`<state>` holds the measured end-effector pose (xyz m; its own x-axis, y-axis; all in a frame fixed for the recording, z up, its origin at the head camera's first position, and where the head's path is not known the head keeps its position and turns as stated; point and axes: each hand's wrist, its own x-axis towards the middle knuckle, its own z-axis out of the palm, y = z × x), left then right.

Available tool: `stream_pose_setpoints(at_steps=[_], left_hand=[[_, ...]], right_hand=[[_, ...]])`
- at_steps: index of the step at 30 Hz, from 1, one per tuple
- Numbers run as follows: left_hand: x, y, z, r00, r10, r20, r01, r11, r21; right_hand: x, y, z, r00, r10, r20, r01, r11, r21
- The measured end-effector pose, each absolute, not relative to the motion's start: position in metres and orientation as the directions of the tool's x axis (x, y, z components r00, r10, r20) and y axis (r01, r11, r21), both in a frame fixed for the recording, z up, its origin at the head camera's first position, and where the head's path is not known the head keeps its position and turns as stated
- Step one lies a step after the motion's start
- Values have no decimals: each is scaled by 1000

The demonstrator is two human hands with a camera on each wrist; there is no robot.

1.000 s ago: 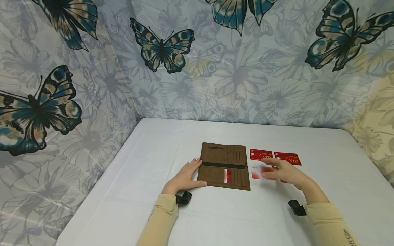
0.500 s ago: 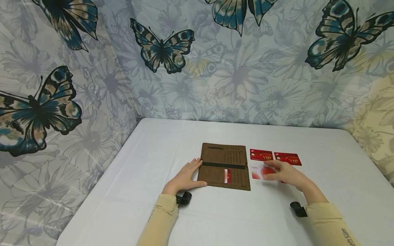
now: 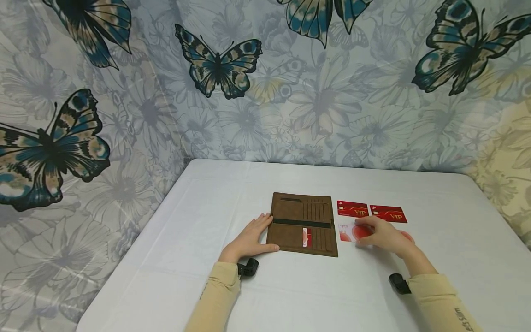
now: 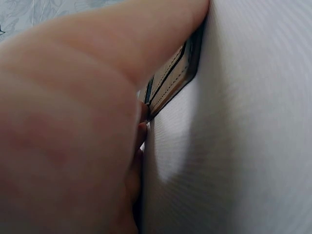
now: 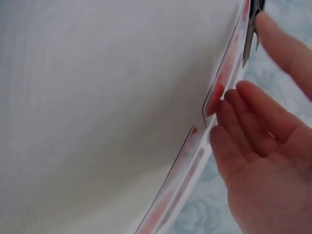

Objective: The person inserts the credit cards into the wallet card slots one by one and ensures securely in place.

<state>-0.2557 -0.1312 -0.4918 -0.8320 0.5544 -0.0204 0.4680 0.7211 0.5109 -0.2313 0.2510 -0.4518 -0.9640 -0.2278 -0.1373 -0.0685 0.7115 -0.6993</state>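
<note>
An unfolded brown wallet (image 3: 290, 237) lies flat on the white table, a red and white card (image 3: 307, 237) showing in its lower half. My left hand (image 3: 250, 240) rests along its left side, fingers extended, with fingertips and thumb at the edge. To the wallet's right, my right hand (image 3: 386, 236) hovers low over a white and red card (image 3: 345, 233), thumb near the lower edge and index finger near the upper. In the right wrist view, the fingers (image 5: 226, 109) are loosely bent close to the cards and the thumb stands apart. The palm covers much of the lower row.
Two red VIP cards lie above the right hand, a left one (image 3: 351, 207) and a right one (image 3: 387, 213). Part of another card (image 3: 407, 236) shows beside the right wrist. Butterfly-patterned cloth (image 3: 249, 124) hangs behind the white table (image 3: 207, 193).
My right hand has come down slightly over the white and red card, and its thumb has shifted to the lower edge. The left hand and wallet have stayed in place.
</note>
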Motion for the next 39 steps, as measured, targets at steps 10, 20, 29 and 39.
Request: stream_pose_setpoints(at_steps=[10, 20, 29, 39], left_hand=[[-255, -131, -490, -829, 559, -15, 472, 715, 516], [-253, -131, -488, -826, 563, -1, 474, 696, 540], [-254, -130, -490, -829, 559, -17, 468, 710, 526], [-253, -130, -490, -831, 557, -12, 468, 709, 529]], right_hand=[[-231, 245, -451, -970, -225, -94, -118, 772, -625], [-232, 242, -455, -974, -208, -87, -110, 777, -620], [-234, 242, -455, -973, -207, -100, -98, 768, -633], [-235, 239, -449, -968, -195, -156, -52, 768, -638]])
